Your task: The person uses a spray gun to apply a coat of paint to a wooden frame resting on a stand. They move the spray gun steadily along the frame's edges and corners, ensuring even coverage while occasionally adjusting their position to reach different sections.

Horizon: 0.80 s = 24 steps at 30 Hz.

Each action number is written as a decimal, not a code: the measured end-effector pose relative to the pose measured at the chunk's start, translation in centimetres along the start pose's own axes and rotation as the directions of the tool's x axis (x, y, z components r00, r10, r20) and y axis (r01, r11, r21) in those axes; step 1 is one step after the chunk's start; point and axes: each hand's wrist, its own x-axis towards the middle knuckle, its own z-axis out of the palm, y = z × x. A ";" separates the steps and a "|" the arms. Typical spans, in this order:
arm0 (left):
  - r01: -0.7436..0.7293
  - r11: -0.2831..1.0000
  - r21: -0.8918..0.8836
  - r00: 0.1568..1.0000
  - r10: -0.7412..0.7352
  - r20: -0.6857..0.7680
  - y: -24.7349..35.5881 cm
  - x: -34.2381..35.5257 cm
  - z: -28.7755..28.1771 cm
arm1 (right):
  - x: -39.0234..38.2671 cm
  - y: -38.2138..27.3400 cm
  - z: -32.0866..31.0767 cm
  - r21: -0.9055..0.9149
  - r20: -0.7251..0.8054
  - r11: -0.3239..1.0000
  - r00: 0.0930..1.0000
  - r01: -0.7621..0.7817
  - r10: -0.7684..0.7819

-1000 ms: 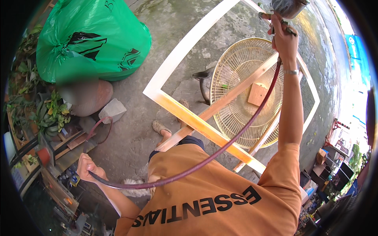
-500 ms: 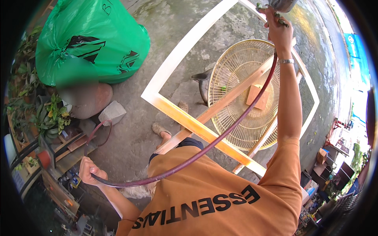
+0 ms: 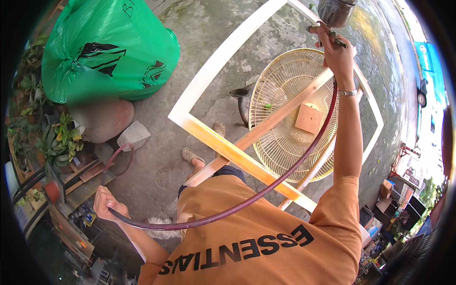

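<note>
Right hand (image 3: 338,52) is closed around the grip of a spray gun (image 3: 335,14), metal cup on top, arm stretched out over the far side of the white wooden frame (image 3: 223,52). Compared with a second ago the gun has crept a bit further up and outward along that far rail; the arm reads more extended now, so the pass looks to be moving along the frame rather than parked on one spot.

Left hand (image 3: 105,203) is curled tight on the dark red air hose (image 3: 266,187), held low and back beside the hip. It has barely shifted, and the hose still arcs in one loop from it up to the gun, clear of the frame. My read: slack is being managed so the hose doesn't drag over painted wood.

Frame lies propped on a cream fan grille (image 3: 289,118) on the concrete floor, near rail still bare orange-yellow wood (image 3: 228,149). Green plastic bag (image 3: 104,47) and potted plants (image 3: 61,137) sit off to the left, unchanged.
</note>
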 end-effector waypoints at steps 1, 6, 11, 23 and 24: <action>0.004 1.000 -0.004 1.000 -0.004 0.001 -0.1 -0.1 -0.1 | 0.1 0.1 0.1 -0.013 0.006 1.000 1.000 0.008 -0.007; 0.016 1.000 -0.005 1.000 -0.016 0.003 0.4 0.1 0.2 | 2.2 0.8 0.3 -0.022 -0.098 0.995 0.990 0.095 -0.097; 0.012 0.999 0.044 1.000 -0.012 0.003 0.7 -0.3 -0.1 | 4.3 -0.7 0.6 0.026 -0.351 0.991 0.929 0.134 -0.117; 0.005 1.000 -0.019 1.000 -0.006 0.000 -1.2 -1.1 -2.1 | -3.5 -3.0 0.1 0.210 -0.032 0.978 0.999 0.008 -0.001; -0.005 0.999 -0.041 1.000 0.005 -0.001 -1.5 -1.0 -2.2 | -4.4 -3.4 0.1 0.203 -0.018 0.979 1.000 0.001 0.003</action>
